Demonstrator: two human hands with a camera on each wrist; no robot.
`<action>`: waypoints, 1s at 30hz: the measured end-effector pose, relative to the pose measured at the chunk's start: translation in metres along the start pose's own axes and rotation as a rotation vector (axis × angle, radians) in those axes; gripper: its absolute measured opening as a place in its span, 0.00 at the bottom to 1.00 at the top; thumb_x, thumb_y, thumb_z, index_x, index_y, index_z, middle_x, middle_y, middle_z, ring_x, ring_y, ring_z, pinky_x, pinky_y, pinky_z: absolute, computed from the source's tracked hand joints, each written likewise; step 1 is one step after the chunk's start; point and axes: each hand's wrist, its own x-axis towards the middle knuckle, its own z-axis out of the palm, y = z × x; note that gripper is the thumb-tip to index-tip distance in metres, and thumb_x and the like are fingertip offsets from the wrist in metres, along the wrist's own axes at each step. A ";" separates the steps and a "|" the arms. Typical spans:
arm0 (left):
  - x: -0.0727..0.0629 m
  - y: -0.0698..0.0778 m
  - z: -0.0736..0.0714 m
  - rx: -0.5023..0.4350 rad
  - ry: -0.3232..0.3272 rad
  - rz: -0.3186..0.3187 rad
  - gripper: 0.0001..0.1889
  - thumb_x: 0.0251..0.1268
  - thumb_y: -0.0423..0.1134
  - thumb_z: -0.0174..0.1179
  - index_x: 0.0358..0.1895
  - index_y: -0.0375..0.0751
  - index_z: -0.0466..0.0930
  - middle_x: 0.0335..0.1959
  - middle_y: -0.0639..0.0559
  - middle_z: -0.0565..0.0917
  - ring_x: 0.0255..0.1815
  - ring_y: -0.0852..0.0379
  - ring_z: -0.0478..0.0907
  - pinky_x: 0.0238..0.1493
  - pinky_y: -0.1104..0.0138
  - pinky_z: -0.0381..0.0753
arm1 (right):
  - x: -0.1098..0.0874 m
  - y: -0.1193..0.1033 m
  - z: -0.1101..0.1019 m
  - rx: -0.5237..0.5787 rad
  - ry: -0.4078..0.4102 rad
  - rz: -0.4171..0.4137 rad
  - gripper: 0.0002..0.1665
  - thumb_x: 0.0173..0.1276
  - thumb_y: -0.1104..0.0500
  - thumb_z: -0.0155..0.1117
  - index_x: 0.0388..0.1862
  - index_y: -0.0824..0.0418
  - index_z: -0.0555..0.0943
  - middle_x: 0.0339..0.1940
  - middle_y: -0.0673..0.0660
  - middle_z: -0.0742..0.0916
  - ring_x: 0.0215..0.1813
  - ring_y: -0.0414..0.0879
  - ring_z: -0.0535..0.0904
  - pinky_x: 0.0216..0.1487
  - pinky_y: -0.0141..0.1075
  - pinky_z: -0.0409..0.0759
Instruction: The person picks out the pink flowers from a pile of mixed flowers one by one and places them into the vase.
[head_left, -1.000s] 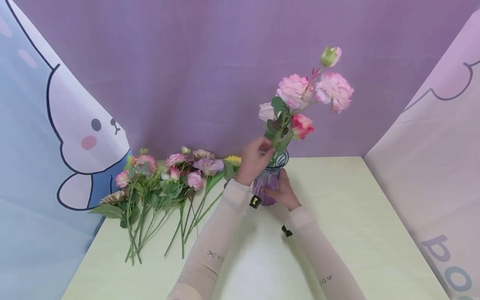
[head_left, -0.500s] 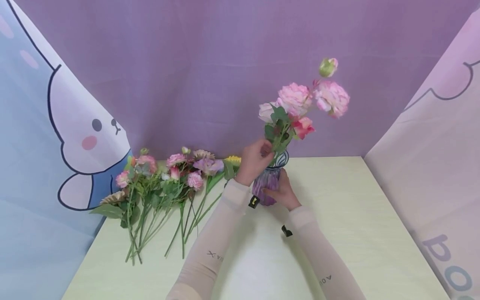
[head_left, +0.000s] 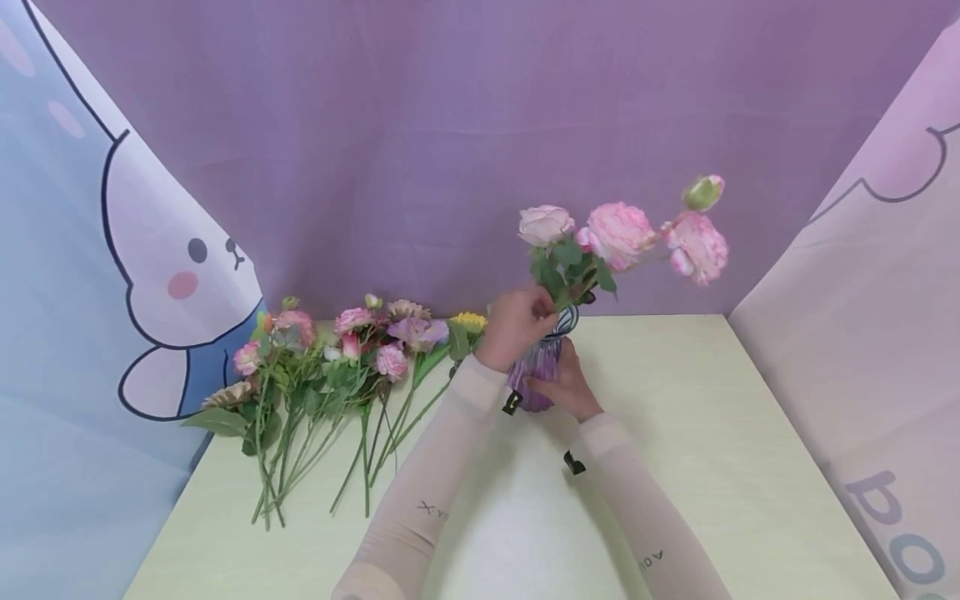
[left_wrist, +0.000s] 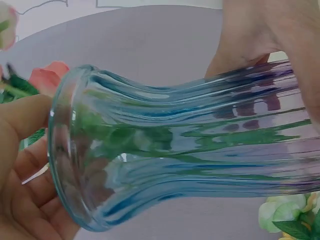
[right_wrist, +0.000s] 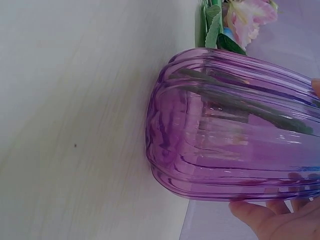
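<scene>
A ribbed glass vase (head_left: pixel 538 375), blue at the neck and purple below, stands on the table. My right hand (head_left: pixel 572 385) grips its body from the right, fingers (right_wrist: pixel 252 212) against the glass. At the mouth, my left hand (head_left: pixel 517 327) pinches the stems of pink artificial flowers; the exact grip is partly hidden. In the left wrist view, its thumb (left_wrist: pixel 25 115) lies by the rim. Green stems (left_wrist: pixel 145 140) run down inside the glass. Above lean a pale rose (head_left: pixel 546 225), a large pink bloom (head_left: pixel 619 236), another pink bloom (head_left: pixel 697 247) and a bud (head_left: pixel 703 192).
Left of the vase lies a spread of artificial flowers (head_left: pixel 330 375), stems toward the front. A yellow flower (head_left: pixel 469 321) lies close behind the left hand. A purple backdrop (head_left: pixel 450 150) rises behind the pale table (head_left: pixel 675 467), with printed cloth on both sides.
The pink blooms and bud have come down and leaned to the right. My left hand has shifted slightly right and down toward the rim. The right hand stays on the vase.
</scene>
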 end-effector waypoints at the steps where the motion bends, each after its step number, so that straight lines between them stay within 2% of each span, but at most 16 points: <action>1: 0.000 0.001 0.000 0.020 -0.014 -0.001 0.04 0.58 0.37 0.63 0.34 0.41 0.82 0.29 0.52 0.84 0.29 0.60 0.79 0.31 0.72 0.77 | 0.000 0.000 0.000 0.004 -0.002 -0.003 0.61 0.53 0.57 0.69 0.73 0.66 0.37 0.73 0.70 0.52 0.74 0.63 0.47 0.72 0.56 0.48; 7: 0.001 0.005 0.002 0.090 -0.075 -0.014 0.03 0.57 0.37 0.64 0.31 0.42 0.84 0.28 0.54 0.84 0.29 0.60 0.79 0.32 0.72 0.77 | 0.000 0.000 -0.001 0.010 -0.005 0.018 0.62 0.53 0.57 0.70 0.73 0.67 0.37 0.72 0.72 0.51 0.73 0.64 0.46 0.72 0.56 0.48; 13: 0.002 0.009 0.003 0.139 -0.082 -0.028 0.02 0.57 0.37 0.64 0.30 0.43 0.84 0.28 0.55 0.84 0.28 0.61 0.79 0.31 0.73 0.78 | -0.001 -0.003 -0.003 -0.007 -0.009 0.032 0.62 0.52 0.57 0.70 0.72 0.68 0.37 0.72 0.74 0.52 0.73 0.65 0.47 0.71 0.56 0.49; 23: 0.007 0.016 0.000 0.181 -0.157 -0.080 0.03 0.58 0.38 0.64 0.30 0.45 0.86 0.28 0.56 0.85 0.28 0.60 0.80 0.30 0.71 0.79 | -0.001 -0.006 -0.004 -0.007 -0.011 0.052 0.62 0.52 0.56 0.69 0.72 0.67 0.38 0.71 0.73 0.53 0.71 0.64 0.50 0.71 0.56 0.53; 30: 0.006 0.016 -0.001 0.172 -0.155 -0.069 0.04 0.59 0.37 0.64 0.31 0.45 0.87 0.30 0.55 0.86 0.31 0.60 0.81 0.33 0.72 0.79 | -0.001 -0.004 -0.003 -0.034 -0.001 0.038 0.62 0.51 0.56 0.70 0.72 0.68 0.39 0.70 0.74 0.54 0.71 0.65 0.50 0.71 0.56 0.52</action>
